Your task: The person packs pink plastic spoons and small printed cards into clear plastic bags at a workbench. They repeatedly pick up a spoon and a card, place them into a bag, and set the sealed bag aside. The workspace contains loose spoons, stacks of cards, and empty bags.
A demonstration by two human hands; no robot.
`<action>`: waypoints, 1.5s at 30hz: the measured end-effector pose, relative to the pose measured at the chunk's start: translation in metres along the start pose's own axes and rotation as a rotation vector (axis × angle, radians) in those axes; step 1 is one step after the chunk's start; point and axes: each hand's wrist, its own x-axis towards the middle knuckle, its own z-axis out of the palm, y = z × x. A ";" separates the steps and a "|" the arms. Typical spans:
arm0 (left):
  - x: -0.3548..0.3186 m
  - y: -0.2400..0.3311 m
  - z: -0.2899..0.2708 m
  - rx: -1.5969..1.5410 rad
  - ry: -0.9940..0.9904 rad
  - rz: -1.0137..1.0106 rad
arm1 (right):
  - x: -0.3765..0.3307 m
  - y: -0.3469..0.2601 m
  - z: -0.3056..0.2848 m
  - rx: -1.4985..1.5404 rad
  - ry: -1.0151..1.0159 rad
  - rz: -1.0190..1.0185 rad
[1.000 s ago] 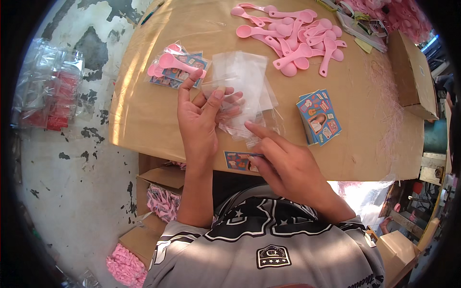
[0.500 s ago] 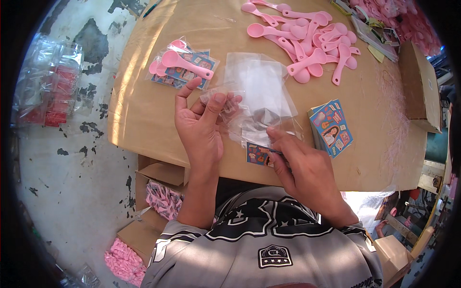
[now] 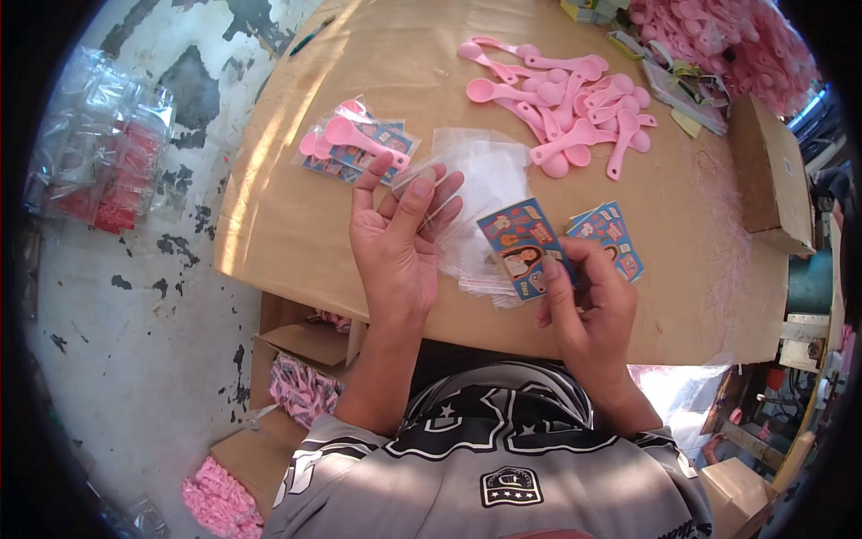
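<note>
Between the thumb and fingers of my left hand point(image 3: 400, 242) is a clear plastic bag point(image 3: 431, 202). My right hand point(image 3: 588, 310) pinches a blue printed card point(image 3: 523, 250) by its right edge, its picture side facing up. Beneath and between my hands lies a pile of clear bags point(image 3: 485, 171) on the table. A stack of the same cards point(image 3: 620, 238) sits just beyond my right hand. Past my left fingertips are bagged cards point(image 3: 395, 139) with pink measuring spoons point(image 3: 359, 139) on them.
Loose pink spoons point(image 3: 575, 103) are heaped at the far right of the brown-covered table point(image 3: 296, 234). A cardboard box point(image 3: 768, 175) stands at the right edge. Open cartons point(image 3: 305, 341) with pink goods sit below on the left. Packs of plastic bags point(image 3: 99, 153) lie at far left.
My right hand has lifted the card from low over the bags and turned it face up, tilted. My left hand keeps the bag and appears slightly further right.
</note>
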 end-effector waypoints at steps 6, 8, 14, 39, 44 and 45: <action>-0.011 -0.005 0.017 0.019 -0.019 0.055 | -0.002 0.001 0.003 0.255 0.013 0.033; -0.012 -0.005 0.017 0.006 -0.026 0.063 | -0.006 0.001 0.000 0.313 0.091 -0.002; -0.024 0.001 0.031 -0.031 -0.024 0.076 | -0.009 0.006 -0.015 0.214 0.070 -0.041; -0.058 -0.024 0.054 -0.014 -0.128 0.045 | -0.025 -0.006 -0.026 0.411 0.073 0.030; -0.051 -0.026 0.051 -0.066 -0.198 -0.011 | -0.020 0.000 -0.023 0.322 0.046 0.048; -0.050 -0.027 0.051 -0.060 -0.188 -0.018 | -0.021 -0.001 -0.024 0.282 0.020 0.069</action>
